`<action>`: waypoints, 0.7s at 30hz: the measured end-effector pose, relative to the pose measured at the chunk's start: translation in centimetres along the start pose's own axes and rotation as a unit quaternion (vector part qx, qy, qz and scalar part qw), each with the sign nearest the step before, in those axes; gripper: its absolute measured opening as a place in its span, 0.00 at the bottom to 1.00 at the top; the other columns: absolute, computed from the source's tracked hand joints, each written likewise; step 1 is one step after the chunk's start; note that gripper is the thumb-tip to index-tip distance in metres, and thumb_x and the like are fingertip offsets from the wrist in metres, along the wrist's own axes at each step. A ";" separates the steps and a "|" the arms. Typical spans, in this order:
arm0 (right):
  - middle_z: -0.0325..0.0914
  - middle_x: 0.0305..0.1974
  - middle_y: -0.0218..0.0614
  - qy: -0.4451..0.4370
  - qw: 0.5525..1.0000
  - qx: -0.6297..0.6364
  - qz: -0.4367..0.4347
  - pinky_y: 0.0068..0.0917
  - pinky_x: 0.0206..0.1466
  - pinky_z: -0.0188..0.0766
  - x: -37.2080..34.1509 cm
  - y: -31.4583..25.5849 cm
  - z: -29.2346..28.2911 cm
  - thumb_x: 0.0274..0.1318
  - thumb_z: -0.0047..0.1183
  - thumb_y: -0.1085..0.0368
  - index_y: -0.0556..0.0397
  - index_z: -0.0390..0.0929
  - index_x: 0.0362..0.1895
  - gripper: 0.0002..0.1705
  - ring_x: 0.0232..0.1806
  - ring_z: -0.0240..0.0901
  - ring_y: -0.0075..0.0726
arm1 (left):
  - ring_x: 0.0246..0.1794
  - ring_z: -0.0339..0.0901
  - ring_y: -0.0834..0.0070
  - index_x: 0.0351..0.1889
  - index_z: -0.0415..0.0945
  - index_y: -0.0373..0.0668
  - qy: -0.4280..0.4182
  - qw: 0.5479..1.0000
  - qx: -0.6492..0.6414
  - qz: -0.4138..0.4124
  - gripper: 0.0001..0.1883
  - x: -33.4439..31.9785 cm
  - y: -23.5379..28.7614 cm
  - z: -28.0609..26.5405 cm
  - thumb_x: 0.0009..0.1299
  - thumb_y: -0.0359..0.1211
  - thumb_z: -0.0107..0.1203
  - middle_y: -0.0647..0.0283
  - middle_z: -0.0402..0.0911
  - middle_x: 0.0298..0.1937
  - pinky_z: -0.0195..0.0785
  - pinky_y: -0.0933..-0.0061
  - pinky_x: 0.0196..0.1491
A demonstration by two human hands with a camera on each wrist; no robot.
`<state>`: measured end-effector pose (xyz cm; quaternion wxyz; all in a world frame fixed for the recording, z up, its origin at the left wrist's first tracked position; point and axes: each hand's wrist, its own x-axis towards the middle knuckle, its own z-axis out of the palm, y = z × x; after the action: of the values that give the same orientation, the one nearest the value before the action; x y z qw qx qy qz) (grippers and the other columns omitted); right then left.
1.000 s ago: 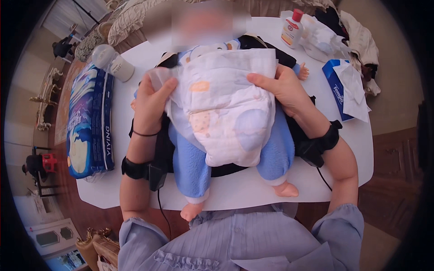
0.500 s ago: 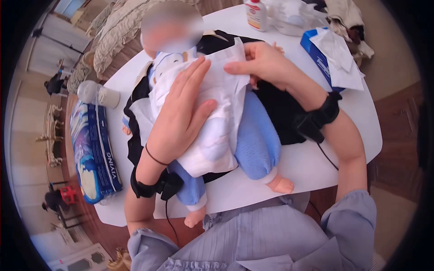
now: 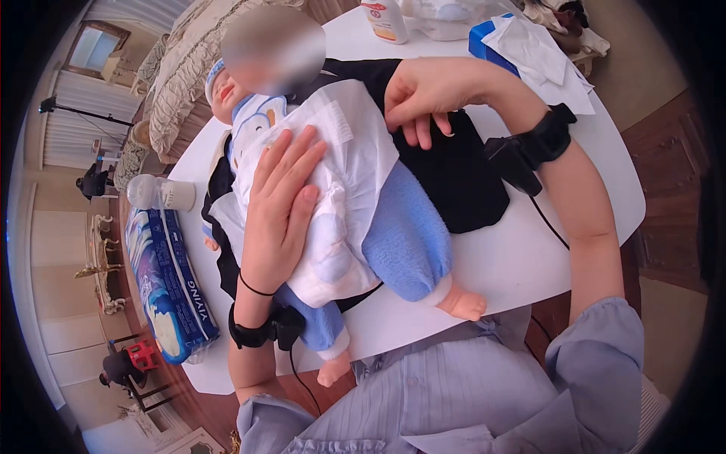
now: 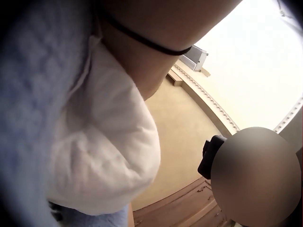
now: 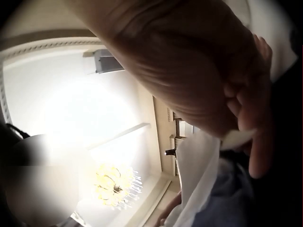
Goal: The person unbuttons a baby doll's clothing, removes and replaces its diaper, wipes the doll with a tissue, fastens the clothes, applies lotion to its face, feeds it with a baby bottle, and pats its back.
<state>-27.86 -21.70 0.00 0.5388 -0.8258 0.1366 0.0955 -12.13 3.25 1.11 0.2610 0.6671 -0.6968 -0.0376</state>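
A doll (image 3: 408, 227) in fuzzy blue trousers lies on its back on a black cloth (image 3: 454, 181). Spread over its belly and upper legs is a white diaper (image 3: 355, 166) with pale printed figures. My left hand (image 3: 283, 200) rests flat on the diaper, fingers extended toward the doll's chest. At the diaper's right upper edge my right hand (image 3: 423, 94) has its fingers curled. In the right wrist view, a whitish bit of the diaper (image 5: 236, 139) shows between the right thumb and fingers. The doll's trunk is hidden beneath the diaper.
A white table (image 3: 499, 265) holds everything. On its left lie a blue diaper pack (image 3: 174, 287) and a bottle (image 3: 178, 195). At the back stand a white bottle (image 3: 384, 21), a crumpled white diaper (image 3: 446, 19) and a blue tissue box (image 3: 491, 45) with tissues pulled out.
Both hands held the diaper's upper corners earlier. The left hand let go and now lies flat on it; the right moved down beside its edge. The view has shifted too.
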 end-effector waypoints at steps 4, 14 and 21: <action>0.83 0.27 0.47 -0.027 0.998 0.009 0.049 0.21 0.16 0.73 0.4 -0.5 1.1 0.60 0.49 0.63 0.69 0.78 0.41 0.18 0.22 0.83 0.33 | 0.75 0.56 0.56 0.62 0.74 0.40 -0.028 0.999 0.028 -0.006 0.20 0.3 0.6 -0.3 0.74 0.30 0.45 0.56 0.70 0.69 0.44 0.57 0.75; 0.82 0.22 0.40 -0.061 0.997 0.028 0.049 0.19 0.17 0.70 1.6 0.7 2.0 0.53 0.56 0.63 0.63 0.81 0.33 0.13 0.17 0.78 0.25 | 0.52 0.75 0.59 0.52 0.76 0.39 -0.148 0.959 0.208 0.122 0.19 3.8 2.3 -3.1 0.62 0.25 0.51 0.61 0.73 0.66 0.68 0.61 0.55; 0.78 0.17 0.40 -0.049 0.991 0.056 0.108 0.17 0.12 0.66 1.8 1.4 1.3 0.55 0.53 0.64 0.61 0.77 0.25 0.12 0.12 0.73 0.24 | 0.45 0.74 0.61 0.52 0.76 0.38 -0.268 0.931 0.190 0.159 0.17 7.3 1.3 -3.3 0.65 0.31 0.53 0.58 0.81 0.48 0.68 0.61 0.50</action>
<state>-26.61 -21.28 -2.33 0.5764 -0.7694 0.2034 0.1854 -11.76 -2.53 6.73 -0.0644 0.5496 -0.8320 -0.0397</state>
